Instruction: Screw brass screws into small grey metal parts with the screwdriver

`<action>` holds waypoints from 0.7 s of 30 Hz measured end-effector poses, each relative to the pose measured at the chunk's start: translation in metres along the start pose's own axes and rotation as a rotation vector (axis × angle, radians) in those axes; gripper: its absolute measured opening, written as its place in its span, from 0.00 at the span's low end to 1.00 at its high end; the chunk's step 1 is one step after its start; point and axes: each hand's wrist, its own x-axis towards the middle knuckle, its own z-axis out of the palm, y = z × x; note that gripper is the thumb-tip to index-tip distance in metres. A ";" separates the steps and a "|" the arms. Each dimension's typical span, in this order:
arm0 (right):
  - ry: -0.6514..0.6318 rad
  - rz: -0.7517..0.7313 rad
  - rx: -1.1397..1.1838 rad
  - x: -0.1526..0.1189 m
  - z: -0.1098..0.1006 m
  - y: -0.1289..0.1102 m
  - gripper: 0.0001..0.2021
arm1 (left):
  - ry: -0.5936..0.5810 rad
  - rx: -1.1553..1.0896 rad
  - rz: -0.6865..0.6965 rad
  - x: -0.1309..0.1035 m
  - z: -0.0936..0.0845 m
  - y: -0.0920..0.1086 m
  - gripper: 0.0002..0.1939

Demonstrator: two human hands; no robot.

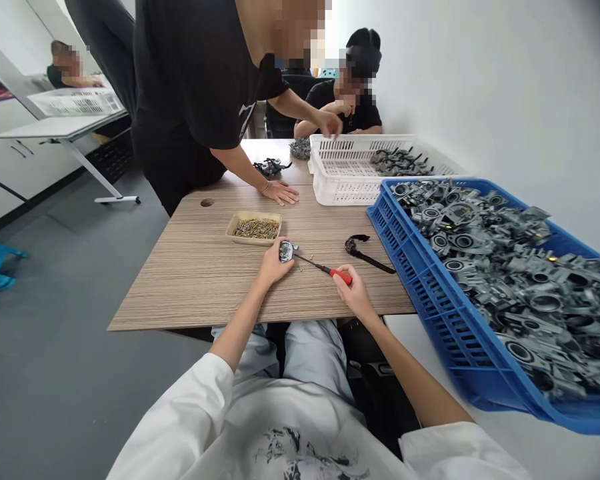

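My left hand (pixel 274 264) is closed on a small grey metal casting (pixel 287 251) above the wooden table. In my right hand (pixel 354 291) is a screwdriver (pixel 341 275) with a red and black handle, its shaft slanting left so that the tip meets or nearly meets the casting. A few loose brass-coloured screws (pixel 301 268) lie on the tabletop close to the shaft. Just beyond my left hand stands a cream tray (pixel 229 233) filled with many small brass and grey screws.
A blue crate (pixel 430 293) heaped with metal castings stands at my right, with a white crate (pixel 347 193) behind it. A black-strapped watch (pixel 365 252) lies on the table (pixel 180 287). Across it, a person leans over, one hand (pixel 280 192) on the tabletop; another sits behind.
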 end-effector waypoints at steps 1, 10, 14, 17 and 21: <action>-0.009 -0.015 0.027 0.000 -0.001 0.001 0.23 | 0.001 0.001 0.003 0.000 0.000 0.000 0.30; 0.086 0.046 0.061 0.002 0.002 -0.002 0.25 | -0.042 0.015 0.025 0.000 -0.001 0.002 0.31; 0.105 0.120 0.001 0.001 0.005 -0.004 0.26 | -0.042 0.020 0.008 0.000 -0.001 0.003 0.30; 0.092 0.059 0.041 -0.002 0.006 -0.008 0.25 | -0.033 0.016 0.000 0.000 -0.002 0.004 0.29; 0.060 0.021 0.095 -0.005 0.005 -0.013 0.25 | -0.029 0.019 -0.020 0.000 -0.002 0.004 0.30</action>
